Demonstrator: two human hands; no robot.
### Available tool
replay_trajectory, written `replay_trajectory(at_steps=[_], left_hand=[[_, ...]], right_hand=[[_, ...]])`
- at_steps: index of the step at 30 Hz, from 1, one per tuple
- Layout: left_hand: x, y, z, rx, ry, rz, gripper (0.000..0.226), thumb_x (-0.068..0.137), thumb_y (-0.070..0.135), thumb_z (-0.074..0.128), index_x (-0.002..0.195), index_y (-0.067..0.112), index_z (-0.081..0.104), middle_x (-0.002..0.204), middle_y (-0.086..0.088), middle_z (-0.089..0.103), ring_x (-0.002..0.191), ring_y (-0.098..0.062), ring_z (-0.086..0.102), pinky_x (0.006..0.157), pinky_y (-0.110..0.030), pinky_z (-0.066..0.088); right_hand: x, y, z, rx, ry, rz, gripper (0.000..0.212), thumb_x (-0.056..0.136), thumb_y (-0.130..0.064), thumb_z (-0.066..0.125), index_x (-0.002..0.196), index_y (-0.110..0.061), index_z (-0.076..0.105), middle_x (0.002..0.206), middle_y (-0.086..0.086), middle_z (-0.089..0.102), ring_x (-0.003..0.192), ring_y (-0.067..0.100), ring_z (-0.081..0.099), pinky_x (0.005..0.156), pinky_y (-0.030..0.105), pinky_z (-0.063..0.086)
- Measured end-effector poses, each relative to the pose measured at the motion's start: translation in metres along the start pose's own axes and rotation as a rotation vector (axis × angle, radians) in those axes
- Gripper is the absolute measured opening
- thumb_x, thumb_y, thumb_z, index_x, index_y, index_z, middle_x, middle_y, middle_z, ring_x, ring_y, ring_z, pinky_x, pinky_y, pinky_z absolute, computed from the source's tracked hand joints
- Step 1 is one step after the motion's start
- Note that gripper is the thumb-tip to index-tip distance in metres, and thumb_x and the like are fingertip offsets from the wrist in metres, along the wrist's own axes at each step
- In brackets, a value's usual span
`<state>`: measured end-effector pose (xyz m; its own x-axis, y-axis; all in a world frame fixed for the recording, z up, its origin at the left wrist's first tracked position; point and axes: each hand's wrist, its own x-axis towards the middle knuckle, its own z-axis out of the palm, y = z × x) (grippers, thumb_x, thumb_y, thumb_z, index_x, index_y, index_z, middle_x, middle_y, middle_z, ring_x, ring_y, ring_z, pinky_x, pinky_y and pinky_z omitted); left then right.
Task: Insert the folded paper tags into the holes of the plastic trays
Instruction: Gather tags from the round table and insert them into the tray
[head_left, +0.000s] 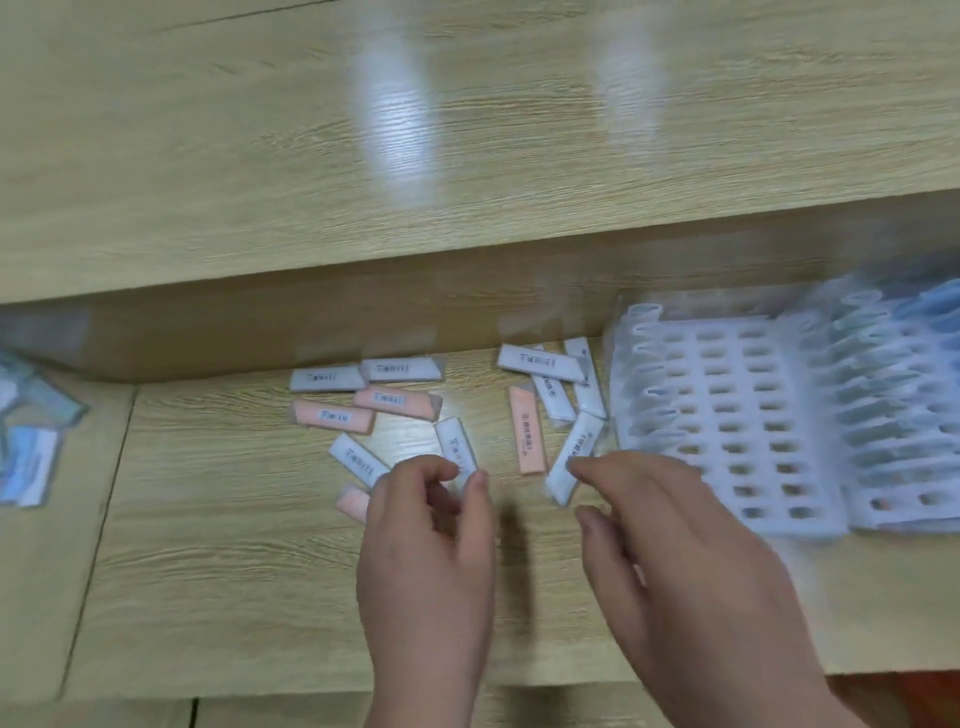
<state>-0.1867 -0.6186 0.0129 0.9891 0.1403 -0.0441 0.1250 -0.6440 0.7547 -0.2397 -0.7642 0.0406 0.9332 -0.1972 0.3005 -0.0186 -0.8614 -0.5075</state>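
Tags being picked: white tag pinched by left hand fingers, right hand grip unclear; tray hole alignment needed next

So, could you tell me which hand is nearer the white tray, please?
Right. The right hand is beside the tray's near-left corner; the left hand is farther left, over the tags.

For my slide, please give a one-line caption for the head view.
Left hand and right hand reach for paper tags scattered on a wooden table beside a plastic tray.
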Motion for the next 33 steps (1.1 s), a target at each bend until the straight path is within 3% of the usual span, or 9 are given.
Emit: replay_trajectory(at_steps=[3, 8, 10, 13, 16, 18, 21, 26, 33], left_hand=[[0.008, -0.011, -0.008, 0.154, -0.038, -0.014, 0.022, 0.084, 0.053, 0.063, 0.096, 0.038, 0.054, 0.090, 0.015, 0.056, 0.080, -0.002, 0.056, 0.063, -0.030, 0.046], [0.013, -0.015, -0.008, 0.343, -0.064, -0.019, 0.047, 0.079, 0.071, 0.057, 0.106, 0.032, 0.060, 0.101, 0.013, 0.053, 0.087, -0.013, 0.061, 0.058, -0.029, 0.038], [0.013, -0.014, -0.003, 0.400, -0.064, 0.033, 0.047, 0.077, 0.067, 0.062, 0.100, 0.027, 0.063, 0.098, 0.006, 0.055, 0.088, -0.022, 0.062, 0.055, -0.028, 0.035], [0.015, -0.013, 0.001, 0.415, -0.049, 0.066, 0.038, 0.077, 0.057, 0.067, 0.093, 0.023, 0.064, 0.093, 0.001, 0.055, 0.085, -0.029, 0.062, 0.051, -0.029, 0.035], [0.020, -0.017, -0.002, 0.392, -0.030, 0.043, 0.031, 0.081, 0.051, 0.068, 0.093, 0.023, 0.065, 0.094, 0.002, 0.054, 0.086, -0.027, 0.061, 0.051, -0.029, 0.036], [0.023, -0.021, -0.005, 0.376, -0.023, 0.037, 0.029, 0.081, 0.048, 0.071, 0.092, 0.023, 0.066, 0.094, 0.003, 0.056, 0.088, -0.026, 0.061, 0.053, -0.029, 0.035], [0.026, -0.022, -0.009, 0.390, -0.032, 0.032, 0.028, 0.081, 0.050, 0.071, 0.091, 0.024, 0.065, 0.093, 0.005, 0.056, 0.089, -0.023, 0.059, 0.054, -0.028, 0.033], [0.027, -0.020, -0.011, 0.395, -0.051, -0.023, 0.021, 0.082, 0.048, 0.067, 0.087, 0.029, 0.059, 0.090, 0.011, 0.050, 0.088, -0.017, 0.055, 0.050, -0.028, 0.024], [0.023, -0.019, -0.015, 0.195, 0.015, -0.001, 0.016, 0.085, 0.040, 0.066, 0.080, 0.032, 0.053, 0.074, 0.013, 0.058, 0.070, -0.011, 0.057, 0.055, -0.033, 0.044]], right_hand=[[0.004, -0.023, 0.024, -0.197, -0.211, 0.123, 0.051, 0.075, -0.028, 0.078, 0.120, -0.006, 0.067, 0.126, 0.016, 0.063, 0.072, 0.024, 0.072, 0.047, 0.030, 0.053], [0.004, -0.029, 0.045, -0.402, -0.467, 0.201, 0.071, 0.065, -0.030, 0.086, 0.122, 0.004, 0.064, 0.132, 0.031, 0.056, 0.088, 0.040, 0.069, 0.056, 0.039, 0.057], [0.007, -0.028, 0.051, -0.411, -0.522, 0.170, 0.071, 0.078, -0.036, 0.074, 0.134, 0.003, 0.055, 0.146, 0.030, 0.042, 0.104, 0.040, 0.063, 0.074, 0.043, 0.056], [0.006, -0.029, 0.064, -0.371, -0.541, 0.067, 0.062, 0.098, -0.036, 0.033, 0.151, -0.004, 0.030, 0.162, 0.020, 0.013, 0.128, 0.034, 0.044, 0.100, 0.043, 0.043], [0.012, -0.029, 0.065, -0.311, -0.490, 0.015, 0.052, 0.087, -0.032, 0.041, 0.130, -0.009, 0.062, 0.145, 0.009, 0.051, 0.107, 0.028, 0.061, 0.084, 0.040, 0.054], [0.012, -0.022, 0.070, -0.266, -0.408, -0.057, 0.042, 0.087, -0.028, 0.053, 0.124, -0.012, 0.066, 0.139, 0.006, 0.057, 0.104, 0.028, 0.063, 0.080, 0.040, 0.056], [0.015, -0.013, 0.075, -0.162, -0.279, 0.038, 0.041, 0.082, -0.025, 0.071, 0.120, -0.010, 0.065, 0.126, 0.009, 0.060, 0.099, 0.030, 0.063, 0.077, 0.042, 0.057], [0.021, -0.016, 0.075, -0.198, -0.259, 0.186, 0.033, 0.083, -0.035, 0.068, 0.106, -0.012, 0.063, 0.093, 0.005, 0.060, 0.083, 0.027, 0.061, 0.068, 0.036, 0.052], [0.031, -0.028, 0.067, -0.119, -0.301, 0.289, 0.012, 0.090, -0.030, 0.054, 0.090, -0.024, 0.044, 0.084, -0.005, 0.052, 0.074, 0.016, 0.051, 0.059, 0.027, 0.034]])
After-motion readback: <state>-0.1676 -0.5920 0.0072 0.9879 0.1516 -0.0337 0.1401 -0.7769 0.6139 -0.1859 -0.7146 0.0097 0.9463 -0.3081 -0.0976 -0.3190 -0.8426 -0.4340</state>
